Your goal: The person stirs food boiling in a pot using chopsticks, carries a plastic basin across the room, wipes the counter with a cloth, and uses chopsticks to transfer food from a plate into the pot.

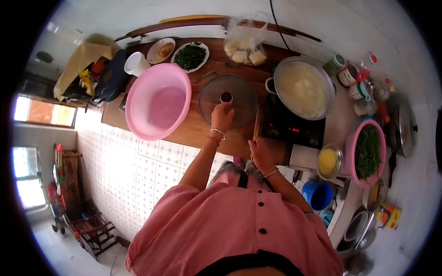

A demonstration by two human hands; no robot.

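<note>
A round glass pot lid [235,120] with a dark rim lies on the wooden countertop. My left hand [222,117] is over it, its fingers closed at the near side of the lid's knob [226,97]. My right hand [262,154] is at the counter's front edge, wrapped around a pair of chopsticks [257,120] that point away from me. Beyond it, a steaming pot [304,87] of pale, cloudy liquid with light pieces in it sits on a black induction cooker [293,133], whose red display is lit.
Left of the lid stands a big pink basin [133,106]. Behind are a plate of chopped greens [190,56], a small plate [161,49], a white cup [136,64] and a plastic bag [245,48]. To the right are jars [348,75], a yellow-filled bowl [328,161] and a pink basin of greens [368,152].
</note>
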